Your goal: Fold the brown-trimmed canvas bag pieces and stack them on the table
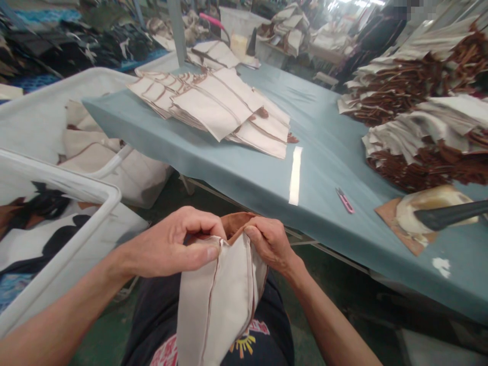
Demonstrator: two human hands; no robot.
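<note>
Over my lap I hold a cream fabric bag (219, 305) with brown seams and a brown lining showing at its top. My left hand (173, 244) is closed on its upper left edge, thumb pressed along the seam. My right hand (269, 241) pinches the upper right edge where the brown lining folds out. The bag hangs down between my forearms.
A blue-grey table (328, 168) ahead carries a fanned stack of cream bags (217, 104), a white strip (295, 175), a pink thread snipper (345, 200) and a brown pad with a dark tool (430, 216). Tall bag piles (423, 117) stand right. White bins (57, 203) sit left.
</note>
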